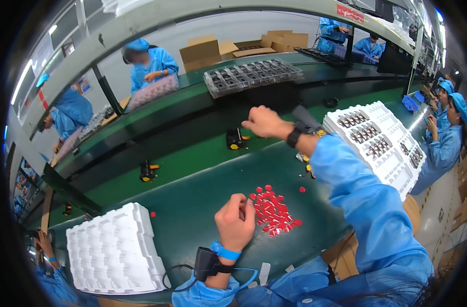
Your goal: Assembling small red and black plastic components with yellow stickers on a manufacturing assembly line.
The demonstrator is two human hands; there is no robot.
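My left hand is at the bench with fingers curled and tips pressed together, beside a loose pile of small red pieces. Whatever it may pinch is hidden. Stretched forward over the green belt, my right hand is curled like a fist; its finger undersides do not show. Just below it on the belt lies a black-and-yellow part, apart from the hand. Another black-and-yellow part rests farther left. More yellow-and-black pieces show partly behind my right forearm. A blue band and a black device wrap my left wrist.
A white moulded tray stands at the left; another white tray, holding small metallic parts, is at the right. Across the belt sits a clear tray of black parts. A metal frame bar crosses above. Co-workers in blue work around.
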